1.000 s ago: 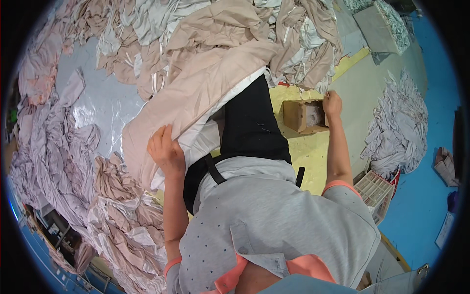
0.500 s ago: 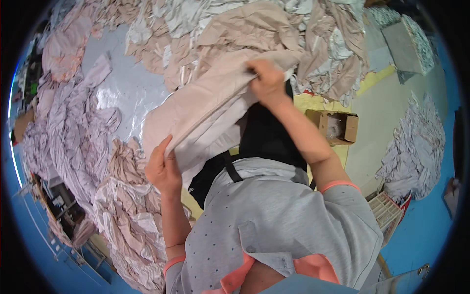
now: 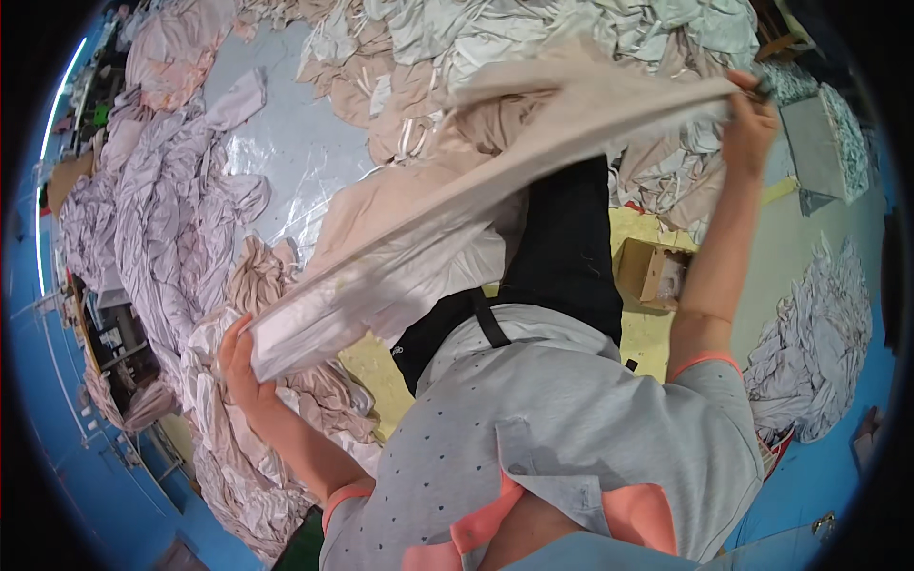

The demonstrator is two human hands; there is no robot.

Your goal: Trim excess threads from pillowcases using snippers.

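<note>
A beige cloth piece with a paler underside (image 3: pixel 428 224) is stretched in a long diagonal across the front of my body. My left hand (image 3: pixel 246 366) is closed on its lower left end. Far to the upper right, my right hand (image 3: pixel 749 122) grips the other end, the arm reaching out. A straight folded edge runs taut between the two hands. The middle of the cloth hangs loosely and is blurred by motion. Its far side merges with the beige fabric beyond, so I cannot tell where it ends.
Lilac cloths (image 3: pixel 171 200) lie heaped at left, with beige and white ones (image 3: pixel 267 457) below them. More fabric (image 3: pixel 514 29) is piled along the far side. An open cardboard box (image 3: pixel 650 274) and a pale grey heap (image 3: pixel 814 343) are at right. A grey panel (image 3: pixel 809 143) stands far right.
My hands have moved well apart, the right one up and rightward, the left one down and leftward. The cloth between them has been pulled out straight.
</note>
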